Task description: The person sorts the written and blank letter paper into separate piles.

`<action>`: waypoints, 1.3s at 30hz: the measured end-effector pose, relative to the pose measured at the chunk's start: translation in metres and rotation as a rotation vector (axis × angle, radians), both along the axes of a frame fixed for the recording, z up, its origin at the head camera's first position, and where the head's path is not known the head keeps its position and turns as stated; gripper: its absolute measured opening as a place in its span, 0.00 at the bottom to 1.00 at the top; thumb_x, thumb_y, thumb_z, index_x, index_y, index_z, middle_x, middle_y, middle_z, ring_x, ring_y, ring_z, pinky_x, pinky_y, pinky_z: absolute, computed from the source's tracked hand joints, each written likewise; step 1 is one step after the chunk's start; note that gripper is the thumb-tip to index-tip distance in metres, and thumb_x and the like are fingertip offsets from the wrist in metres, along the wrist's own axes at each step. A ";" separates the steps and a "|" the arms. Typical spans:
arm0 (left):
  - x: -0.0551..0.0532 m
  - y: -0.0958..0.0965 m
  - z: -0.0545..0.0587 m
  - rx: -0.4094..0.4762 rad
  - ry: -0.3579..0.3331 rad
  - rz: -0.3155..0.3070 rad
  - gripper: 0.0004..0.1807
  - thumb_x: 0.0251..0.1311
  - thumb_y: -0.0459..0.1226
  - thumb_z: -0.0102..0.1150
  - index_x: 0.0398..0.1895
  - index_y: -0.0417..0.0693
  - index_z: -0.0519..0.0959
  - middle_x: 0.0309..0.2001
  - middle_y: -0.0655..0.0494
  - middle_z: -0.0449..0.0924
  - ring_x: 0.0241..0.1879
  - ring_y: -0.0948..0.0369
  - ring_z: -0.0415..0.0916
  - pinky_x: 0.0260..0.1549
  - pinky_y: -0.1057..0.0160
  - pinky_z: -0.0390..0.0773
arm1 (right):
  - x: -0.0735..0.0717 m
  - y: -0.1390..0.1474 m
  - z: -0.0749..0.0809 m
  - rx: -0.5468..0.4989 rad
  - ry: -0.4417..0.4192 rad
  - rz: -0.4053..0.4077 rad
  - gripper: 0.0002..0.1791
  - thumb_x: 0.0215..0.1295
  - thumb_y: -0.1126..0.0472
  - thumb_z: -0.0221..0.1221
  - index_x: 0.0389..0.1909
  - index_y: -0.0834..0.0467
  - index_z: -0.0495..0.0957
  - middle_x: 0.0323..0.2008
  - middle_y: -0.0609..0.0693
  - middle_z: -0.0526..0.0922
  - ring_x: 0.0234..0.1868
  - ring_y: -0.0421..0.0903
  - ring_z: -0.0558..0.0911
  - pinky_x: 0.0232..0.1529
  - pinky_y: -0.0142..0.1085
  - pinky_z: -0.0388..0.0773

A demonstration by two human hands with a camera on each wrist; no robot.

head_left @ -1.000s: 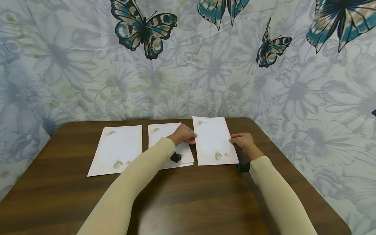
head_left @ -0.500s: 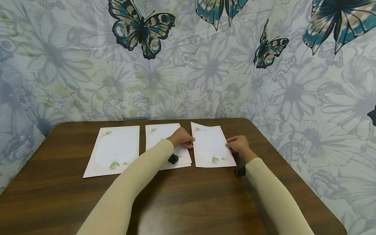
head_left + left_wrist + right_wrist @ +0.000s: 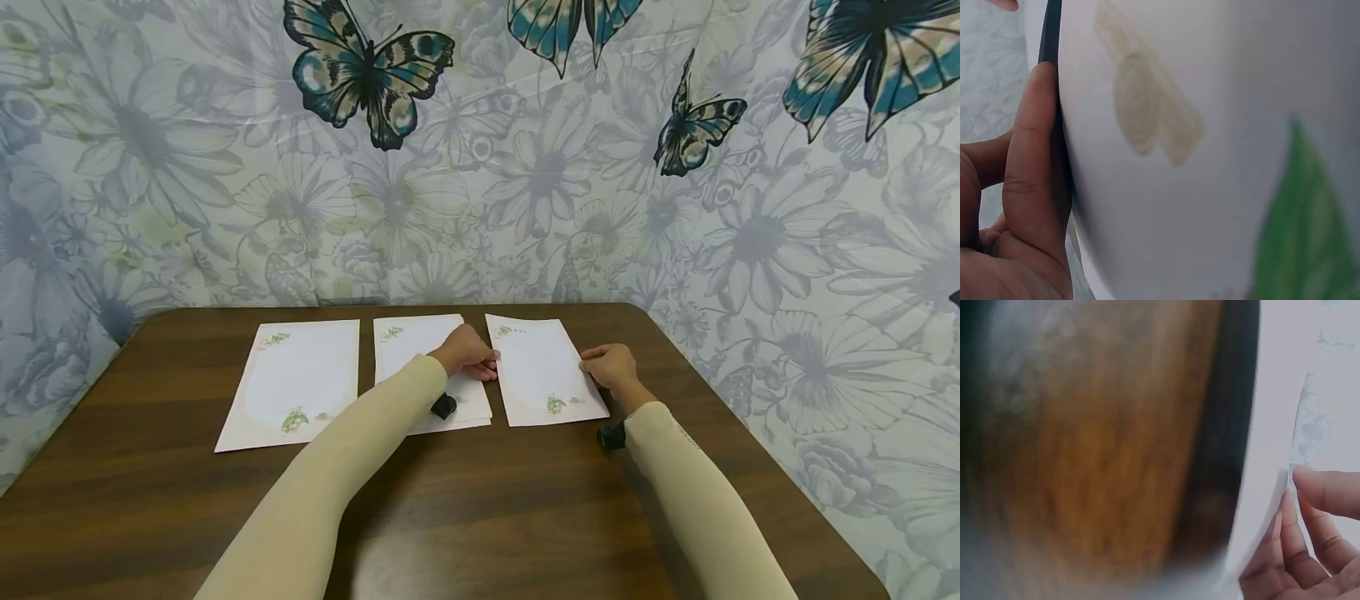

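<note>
A white sheet of paper (image 3: 543,375) with green leaf prints at two corners is at the right of the row, its far edge bowed. My left hand (image 3: 467,353) pinches its left edge while hovering over the middle pile of sheets (image 3: 405,340). On the opposite edge, my right hand (image 3: 611,368) pinches the sheet between thumb and fingers. The right wrist view shows that thumb (image 3: 1325,490) at the paper's margin (image 3: 1272,425). In the left wrist view, fingers (image 3: 1032,156) lie alongside a printed sheet (image 3: 1166,206), seen very close.
Another leaf-printed sheet (image 3: 300,375) lies flat at the left of the brown wooden table (image 3: 487,508). The middle pile shows more than one layer at its near edge. Behind the table hangs a flowered, butterfly-patterned backdrop (image 3: 480,192).
The held sheet's far edge has come down toward the table and bowed. Both hands keep hold of its sides, with the right hand shifted slightly left and down. The other sheets stay put.
</note>
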State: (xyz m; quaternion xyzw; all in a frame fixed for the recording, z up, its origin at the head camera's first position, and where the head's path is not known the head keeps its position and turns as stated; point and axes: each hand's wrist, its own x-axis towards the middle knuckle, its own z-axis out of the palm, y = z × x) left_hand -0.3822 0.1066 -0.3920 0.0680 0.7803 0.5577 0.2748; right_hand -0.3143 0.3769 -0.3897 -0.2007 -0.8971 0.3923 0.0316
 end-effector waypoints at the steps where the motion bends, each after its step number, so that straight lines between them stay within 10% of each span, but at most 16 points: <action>1: 0.000 0.000 0.001 -0.001 0.001 -0.001 0.10 0.64 0.32 0.62 0.34 0.30 0.82 0.21 0.51 0.83 0.18 0.62 0.83 0.23 0.68 0.86 | 0.000 0.000 0.001 -0.003 -0.002 -0.002 0.14 0.64 0.63 0.63 0.49 0.62 0.83 0.49 0.63 0.82 0.30 0.44 0.80 0.25 0.31 0.81; 21: 0.009 -0.029 0.018 -0.105 0.170 -0.068 0.17 0.70 0.43 0.57 0.39 0.35 0.85 0.31 0.48 0.87 0.19 0.63 0.83 0.22 0.67 0.85 | 0.002 -0.034 0.013 0.016 0.005 0.113 0.14 0.67 0.56 0.59 0.45 0.61 0.84 0.33 0.55 0.85 0.28 0.44 0.82 0.26 0.34 0.83; 30: 0.011 -0.104 0.021 -0.211 0.245 0.036 0.20 0.71 0.46 0.52 0.51 0.39 0.83 0.41 0.48 0.87 0.22 0.64 0.81 0.21 0.67 0.84 | -0.013 -0.105 0.019 0.005 -0.036 0.276 0.14 0.68 0.56 0.60 0.45 0.61 0.85 0.41 0.56 0.87 0.31 0.43 0.85 0.29 0.33 0.86; 39: 0.012 -0.176 0.032 -0.336 0.132 0.116 0.31 0.69 0.47 0.53 0.65 0.32 0.68 0.50 0.40 0.77 0.26 0.58 0.79 0.28 0.63 0.87 | -0.025 -0.158 0.020 -0.065 -0.149 0.402 0.19 0.69 0.55 0.58 0.50 0.68 0.80 0.47 0.63 0.85 0.40 0.53 0.87 0.33 0.38 0.88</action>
